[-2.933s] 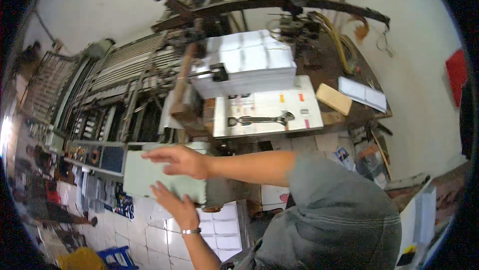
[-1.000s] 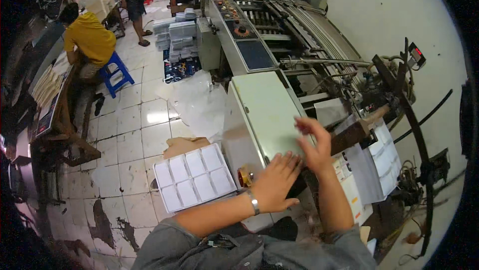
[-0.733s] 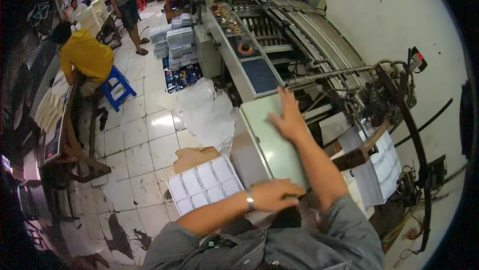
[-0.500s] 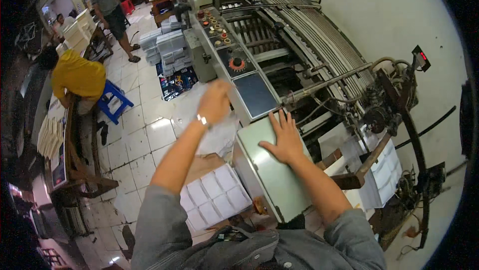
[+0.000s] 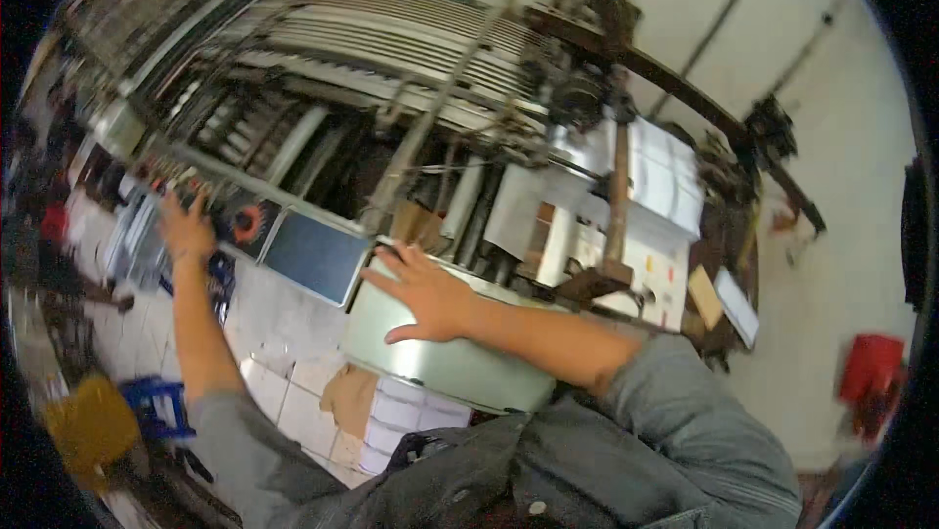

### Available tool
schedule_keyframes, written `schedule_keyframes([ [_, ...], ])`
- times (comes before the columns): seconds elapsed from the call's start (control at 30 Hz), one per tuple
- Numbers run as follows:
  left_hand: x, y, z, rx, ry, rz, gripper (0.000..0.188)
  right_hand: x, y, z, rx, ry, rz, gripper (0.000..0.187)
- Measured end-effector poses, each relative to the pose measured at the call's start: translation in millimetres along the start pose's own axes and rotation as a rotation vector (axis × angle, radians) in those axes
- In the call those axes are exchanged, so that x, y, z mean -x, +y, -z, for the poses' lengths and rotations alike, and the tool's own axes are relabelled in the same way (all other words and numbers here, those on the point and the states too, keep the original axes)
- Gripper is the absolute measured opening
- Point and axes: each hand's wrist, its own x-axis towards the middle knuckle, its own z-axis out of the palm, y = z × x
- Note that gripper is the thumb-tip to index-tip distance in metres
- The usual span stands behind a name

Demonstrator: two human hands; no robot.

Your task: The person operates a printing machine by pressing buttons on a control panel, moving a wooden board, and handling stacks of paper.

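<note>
A long machine panel runs ahead of me, with a row of push buttons [image 5: 166,175], a dial ringed in orange [image 5: 246,223] and a dark blue rectangular plate [image 5: 315,253]. At the button end is my left hand [image 5: 188,231], its fingers apart and empty; blur hides whether a fingertip presses a button. My right hand [image 5: 430,296] lies spread on the pale green metal cover [image 5: 450,363], beside the plate's near corner. Beyond the panel, the folding or feeding machine shows dark rollers and long slanted metal bars [image 5: 391,40].
Stacked printed sheets [image 5: 665,172] stand in the machine's right end, under a metal arm [image 5: 618,206]. Below the cover are white paper stacks [image 5: 416,417] and brown paper [image 5: 347,400]. A blue stool [image 5: 161,407] and a person in yellow [image 5: 93,431] are at lower left.
My view has swung to the right. My left hand has moved along the panel from near the blue plate to the buttons, its fingers now apart. The right hand stays on the green cover.
</note>
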Motion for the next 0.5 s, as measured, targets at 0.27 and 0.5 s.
schedule_keyframes([
  [0.27,-9.0,25.6,42.9,-0.135,-0.190,0.015,0.071,8.9,3.6,0.3,0.003,0.068,-0.009,0.106],
  [0.5,-30.4,16.2,43.9,-0.305,-0.295,0.010,0.078,7.5,-1.8,-1.5,0.004,0.061,-0.003,0.107],
])
